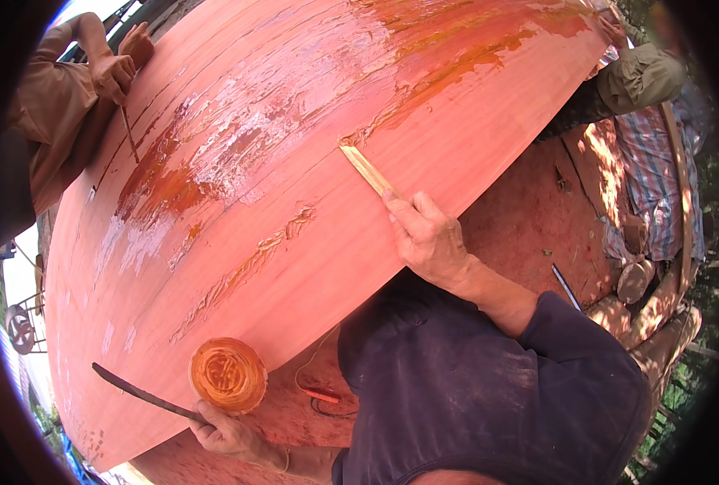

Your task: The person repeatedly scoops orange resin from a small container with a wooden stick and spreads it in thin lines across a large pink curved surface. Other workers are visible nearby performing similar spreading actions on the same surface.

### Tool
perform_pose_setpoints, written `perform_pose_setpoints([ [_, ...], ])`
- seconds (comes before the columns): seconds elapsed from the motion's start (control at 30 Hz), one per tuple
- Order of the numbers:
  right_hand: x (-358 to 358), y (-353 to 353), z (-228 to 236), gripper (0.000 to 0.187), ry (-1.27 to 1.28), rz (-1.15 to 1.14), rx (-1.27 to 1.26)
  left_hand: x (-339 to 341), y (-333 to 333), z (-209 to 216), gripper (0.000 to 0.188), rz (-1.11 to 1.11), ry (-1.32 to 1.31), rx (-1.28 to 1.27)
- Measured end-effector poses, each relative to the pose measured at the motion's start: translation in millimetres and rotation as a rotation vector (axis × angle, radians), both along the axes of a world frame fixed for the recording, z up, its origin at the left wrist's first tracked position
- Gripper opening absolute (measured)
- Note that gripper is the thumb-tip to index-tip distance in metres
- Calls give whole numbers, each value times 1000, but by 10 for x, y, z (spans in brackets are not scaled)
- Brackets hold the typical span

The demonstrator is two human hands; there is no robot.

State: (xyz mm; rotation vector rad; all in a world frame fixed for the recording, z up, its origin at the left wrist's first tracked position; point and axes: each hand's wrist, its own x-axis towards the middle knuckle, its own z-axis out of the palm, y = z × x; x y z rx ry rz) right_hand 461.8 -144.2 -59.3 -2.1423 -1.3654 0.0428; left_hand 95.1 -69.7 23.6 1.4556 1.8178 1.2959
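Observation:
A large reddish wooden surface (359, 242), curved like a boat hull, fills the middle, with wet orange-brown resin smeared in streaks. My right hand (432, 238) is closed on a flat wooden stick (365, 168). Its far tip touches the wood at the end of a resin streak (388, 117). At the lower left, my left hand (226, 432) grips a round bowl (229, 376) of glossy orange resin by its near side. A dark, slightly curved stick (137, 392) also runs into that hand. The fingers under the bowl are partly hidden.
At the left, a co-worker's hand (115, 77) holds a thin stick (129, 133) against the wood. Another person's sleeve (641, 78) shows at the far right edge. Logs (658, 323), a striped sheet (654, 186) and an orange-handled tool (321, 395) lie on reddish ground.

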Motion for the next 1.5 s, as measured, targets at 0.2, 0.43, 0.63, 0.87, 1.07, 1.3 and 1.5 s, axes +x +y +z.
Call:
perform_pose_setpoints([
  [0.2, -71, 41, 65, 40, 54, 9, 26, 114, -16, 57, 25, -9, -21, 1],
  [0.43, 39, 23, 235, 30, 940, 61, 87, 180, -17, 92, 25, 11, -62, -21],
  [0.63, 76, -129, 184, 30, 877, -135, 257, 171, -24, 52, 25, 6, -48, 31],
  [0.87, 251, -156, 95, 29, 475, -198, 198, -6, -25, -5, 26, -35, -21, 4],
  [1.07, 164, -49, 61, 28, 261, -116, 187, -31, -11, -8, 25, -49, -75, 4],
  [1.3, 70, -24, 110, 29, 323, -91, 161, 65, 11, 11, 28, 12, -59, 38],
  [1.5, 57, -20, 155, 31, 548, -60, 169, 105, 46, 15, 26, 13, -116, 63],
])
